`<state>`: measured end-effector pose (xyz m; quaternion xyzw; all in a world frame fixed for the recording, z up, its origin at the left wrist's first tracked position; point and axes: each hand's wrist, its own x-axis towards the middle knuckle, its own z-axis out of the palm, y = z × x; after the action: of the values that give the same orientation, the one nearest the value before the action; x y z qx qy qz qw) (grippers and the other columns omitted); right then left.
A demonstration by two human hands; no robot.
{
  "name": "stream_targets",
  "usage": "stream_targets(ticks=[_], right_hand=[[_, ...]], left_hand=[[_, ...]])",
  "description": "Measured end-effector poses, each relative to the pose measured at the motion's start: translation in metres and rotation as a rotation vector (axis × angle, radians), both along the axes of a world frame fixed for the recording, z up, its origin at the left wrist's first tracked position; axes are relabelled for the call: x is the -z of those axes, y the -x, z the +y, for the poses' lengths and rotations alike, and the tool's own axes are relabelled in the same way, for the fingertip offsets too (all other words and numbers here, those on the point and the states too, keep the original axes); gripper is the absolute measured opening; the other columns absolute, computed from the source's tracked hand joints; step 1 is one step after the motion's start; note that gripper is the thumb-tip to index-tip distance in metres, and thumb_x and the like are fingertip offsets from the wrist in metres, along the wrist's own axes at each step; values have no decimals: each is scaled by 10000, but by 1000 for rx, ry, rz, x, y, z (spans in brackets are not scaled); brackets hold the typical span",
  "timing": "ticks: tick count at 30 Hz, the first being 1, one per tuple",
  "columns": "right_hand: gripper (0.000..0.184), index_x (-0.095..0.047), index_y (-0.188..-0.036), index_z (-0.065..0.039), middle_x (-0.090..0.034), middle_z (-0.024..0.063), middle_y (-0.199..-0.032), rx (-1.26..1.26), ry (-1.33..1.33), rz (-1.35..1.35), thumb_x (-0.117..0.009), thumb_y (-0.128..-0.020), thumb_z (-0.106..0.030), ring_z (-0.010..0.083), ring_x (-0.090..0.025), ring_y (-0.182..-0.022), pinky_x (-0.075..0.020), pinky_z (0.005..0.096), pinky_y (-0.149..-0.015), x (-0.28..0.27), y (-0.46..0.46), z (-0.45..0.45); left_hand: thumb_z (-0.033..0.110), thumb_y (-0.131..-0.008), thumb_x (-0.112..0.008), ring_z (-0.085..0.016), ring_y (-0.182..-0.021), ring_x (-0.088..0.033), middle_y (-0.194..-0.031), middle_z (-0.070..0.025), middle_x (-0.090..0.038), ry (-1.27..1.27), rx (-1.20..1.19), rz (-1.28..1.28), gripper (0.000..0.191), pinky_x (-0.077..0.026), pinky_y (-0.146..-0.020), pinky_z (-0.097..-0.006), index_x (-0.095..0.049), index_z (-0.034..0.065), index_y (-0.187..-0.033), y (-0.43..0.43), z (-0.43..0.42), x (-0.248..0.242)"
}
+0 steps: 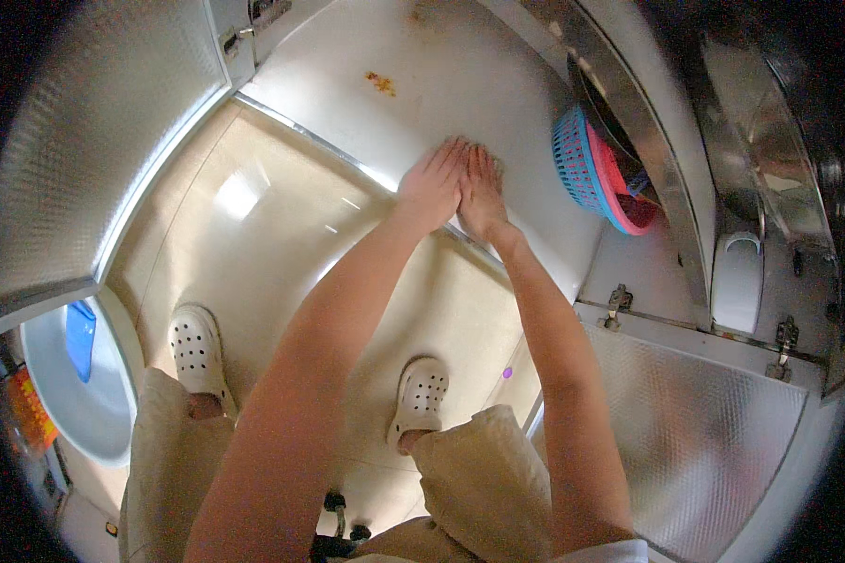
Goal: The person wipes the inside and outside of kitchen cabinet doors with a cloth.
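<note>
My left hand (431, 184) and my right hand (480, 191) lie side by side and touch, just inside the front edge of a white cabinet floor panel (331, 134). Their backs face up, with fingers together and pointing into the cabinet. The palms are hidden, so I cannot tell whether anything is under them. A rusty brown stain (380, 84) marks the panel beyond my hands, to the left. To the right, a blue plastic basket (572, 163) and a pink basin (614, 186) are tilted together inside the cabinet.
An open cabinet door with a textured panel (105, 141) stands at left. Another open door (697, 436) hangs on metal hinges (615, 307) at right. A pale basin (88, 415) holding a blue item (81, 341) sits beside my feet in white clogs (422, 394) on the tiled floor (267, 232).
</note>
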<state>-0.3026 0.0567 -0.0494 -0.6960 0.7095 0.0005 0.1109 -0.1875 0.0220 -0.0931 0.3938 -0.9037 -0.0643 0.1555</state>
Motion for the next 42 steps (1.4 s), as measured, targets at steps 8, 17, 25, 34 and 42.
stream_targets(ticks=[8,17,25,34,42], right_hand=[[573,-111,-1428,45,-124,243,-1489,-82,95,82,-275,-938,-201,370,-114,-1387,-64,494,-1127,23,51,-38],[557,-128,-1419,58,-132,246,-1484,-119,180,21,-300,-937,-161,412,-112,-1374,-67,502,-1123,37,96,-81],[562,-77,-1439,21,-47,212,-1509,-209,208,159,-261,-979,-244,365,-26,-1398,-35,457,-1131,68,169,-124],[572,-127,-1431,19,-100,228,-1497,-303,240,168,-320,-969,-256,373,-71,-1394,-64,475,-1124,81,206,-165],[592,-87,-1449,-4,-62,214,-1508,-150,287,196,-177,-989,-367,341,-29,-1405,-17,455,-1128,90,289,-163]], left_hand=[[243,-897,-373,-257,-1349,-287,-1440,-136,-342,111,36,255,518,-199,-1121,-407,-375,15,-1361,42,-38,21],[311,-945,-304,-227,-1370,-240,-1468,-119,-292,66,-6,108,524,-156,-1133,-387,-326,33,-1389,78,-77,14],[342,-962,-230,-165,-1399,-155,-1510,-16,-223,-68,-25,-32,533,-94,-1138,-360,-267,98,-1435,107,-108,-2],[324,-923,-351,-206,-1375,-223,-1475,-61,-291,22,-70,62,519,-123,-1131,-388,-355,87,-1385,135,-143,19],[336,-935,-319,-164,-1391,-180,-1510,-2,-230,-3,-64,9,543,-103,-1125,-372,-279,137,-1438,161,-121,-17]])
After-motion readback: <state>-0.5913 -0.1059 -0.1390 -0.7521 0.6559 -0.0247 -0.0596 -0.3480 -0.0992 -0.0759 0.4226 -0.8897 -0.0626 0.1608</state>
